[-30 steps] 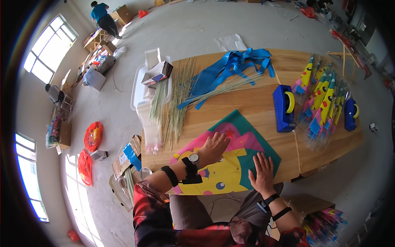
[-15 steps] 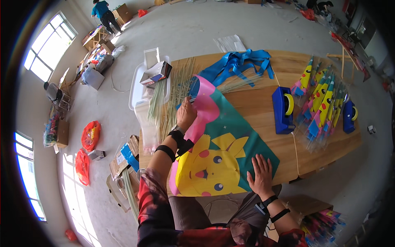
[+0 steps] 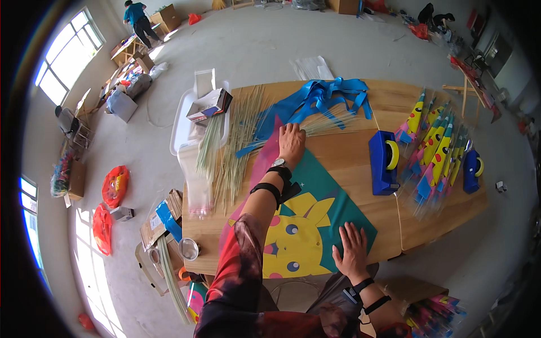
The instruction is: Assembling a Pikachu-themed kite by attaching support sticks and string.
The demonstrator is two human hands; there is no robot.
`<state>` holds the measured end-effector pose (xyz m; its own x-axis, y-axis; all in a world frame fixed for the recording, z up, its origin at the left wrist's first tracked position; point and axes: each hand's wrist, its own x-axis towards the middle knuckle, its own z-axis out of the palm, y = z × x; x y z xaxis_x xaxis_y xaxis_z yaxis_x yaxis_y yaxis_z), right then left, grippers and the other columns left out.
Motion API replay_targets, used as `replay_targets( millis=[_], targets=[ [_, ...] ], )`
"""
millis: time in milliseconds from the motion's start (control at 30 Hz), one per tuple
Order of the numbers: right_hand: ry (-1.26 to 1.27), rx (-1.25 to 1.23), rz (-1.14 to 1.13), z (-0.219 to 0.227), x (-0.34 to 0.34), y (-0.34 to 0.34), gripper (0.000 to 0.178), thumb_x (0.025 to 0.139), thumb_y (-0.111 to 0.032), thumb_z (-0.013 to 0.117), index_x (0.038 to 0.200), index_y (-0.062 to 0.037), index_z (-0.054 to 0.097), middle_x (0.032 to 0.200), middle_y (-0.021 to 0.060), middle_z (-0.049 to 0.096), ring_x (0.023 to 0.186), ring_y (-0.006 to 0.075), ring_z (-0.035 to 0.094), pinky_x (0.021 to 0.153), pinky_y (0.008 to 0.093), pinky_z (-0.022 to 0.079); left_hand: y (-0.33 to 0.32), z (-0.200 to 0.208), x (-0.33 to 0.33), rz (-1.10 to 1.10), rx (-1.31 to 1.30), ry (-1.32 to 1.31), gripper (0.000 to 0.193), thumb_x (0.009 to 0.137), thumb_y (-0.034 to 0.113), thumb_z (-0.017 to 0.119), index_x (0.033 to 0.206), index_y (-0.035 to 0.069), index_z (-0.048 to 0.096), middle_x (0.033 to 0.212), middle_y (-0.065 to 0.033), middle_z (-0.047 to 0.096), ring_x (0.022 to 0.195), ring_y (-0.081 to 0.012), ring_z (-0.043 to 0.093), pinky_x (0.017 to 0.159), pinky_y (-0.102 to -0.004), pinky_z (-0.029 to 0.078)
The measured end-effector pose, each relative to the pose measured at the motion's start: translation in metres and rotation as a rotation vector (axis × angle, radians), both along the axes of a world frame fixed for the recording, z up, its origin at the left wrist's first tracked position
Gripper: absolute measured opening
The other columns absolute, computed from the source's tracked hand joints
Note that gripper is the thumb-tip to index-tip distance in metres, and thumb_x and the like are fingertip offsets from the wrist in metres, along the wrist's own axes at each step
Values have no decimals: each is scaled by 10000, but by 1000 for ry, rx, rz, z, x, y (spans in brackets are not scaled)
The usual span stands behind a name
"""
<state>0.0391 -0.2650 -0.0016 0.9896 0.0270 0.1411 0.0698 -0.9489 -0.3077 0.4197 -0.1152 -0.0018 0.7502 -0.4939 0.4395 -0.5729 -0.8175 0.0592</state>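
A diamond-shaped kite sheet [image 3: 298,239], green and pink with a yellow cartoon face, lies on the wooden table in front of me. My left hand [image 3: 291,143] rests on the sheet's far part, fingers slightly bent and pointing away from me. My left forearm and sleeve hide much of the pink side. Spread flat near the right corner, my right hand [image 3: 352,252] presses on the green area. Blue ribbons [image 3: 321,98] lie heaped beyond the left hand, one strip reaching left beside the sheet's pink tip. Thin pale sticks [image 3: 242,141] are scattered left of the sheet.
A blue tape dispenser [image 3: 383,166] stands right of the sheet, a second dispenser [image 3: 472,172] farther right. Between them lie bagged folded kites [image 3: 437,149]. At the left are a white tray [image 3: 179,127], an opened small box [image 3: 208,106], clear bags [image 3: 194,180] and a round container [image 3: 189,249].
My left hand has moved right and slightly nearer from the sheet's lifted pink edge, which now lies flat. The right hand stays on the right corner.
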Motion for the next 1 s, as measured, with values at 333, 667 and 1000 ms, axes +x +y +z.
replay_targets(
  millis=[333, 667, 1000],
  targets=[
    [19, 2, -5, -2, -1, 1, 614, 979, -355, 590, 1487, -34, 463, 1547, 193, 457, 1463, 353, 400, 1229, 593, 228, -2, -16, 11, 123, -80, 29, 81, 851, 75, 606, 885, 85, 679, 972, -85, 619, 1016, -272, 574, 893, -422, 424],
    [-12, 22, -9, -1, -2, 1, 610, 980, -355, 590, 1482, -31, 468, 1545, 193, 460, 1460, 357, 404, 1231, 595, 223, 0, -15, 16, -9, 206, -159, 69, 864, 87, 614, 880, 80, 680, 908, -81, 627, 951, -260, 592, 842, -409, 434],
    [-15, 32, -9, -3, -4, 1, 612, 986, -355, 579, 1493, -36, 454, 1555, 186, 450, 1468, 346, 396, 1239, 583, 208, -3, 6, 21, 66, -80, -17, 107, 870, 39, 612, 975, 60, 624, 984, -119, 611, 997, -315, 571, 858, -423, 430]
  ],
)
